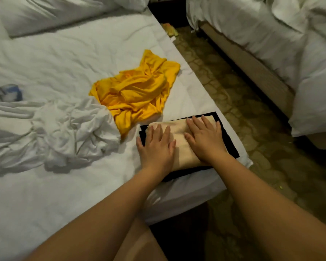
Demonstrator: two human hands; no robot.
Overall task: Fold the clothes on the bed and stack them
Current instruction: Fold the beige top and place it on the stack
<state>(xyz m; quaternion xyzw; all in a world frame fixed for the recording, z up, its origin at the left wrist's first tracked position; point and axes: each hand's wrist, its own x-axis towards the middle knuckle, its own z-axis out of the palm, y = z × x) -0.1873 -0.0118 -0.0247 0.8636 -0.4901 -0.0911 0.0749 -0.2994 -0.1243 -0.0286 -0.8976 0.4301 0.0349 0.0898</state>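
Near right edge of bed [64, 53], pressed left hand [156, 147] and right hand [205, 142] flat on folded beige garment [179, 132], fingers [196, 123] straight, spread, gripped nothing. Lay under both palms, stacked on folded black garment [229, 142]. Crumpled yellow garment [137, 91] near, beyond fingertips, untouched.

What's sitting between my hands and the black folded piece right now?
The folded beige garment. In the head view, the left hand and right hand press flat on it, and it lies on the black garment.
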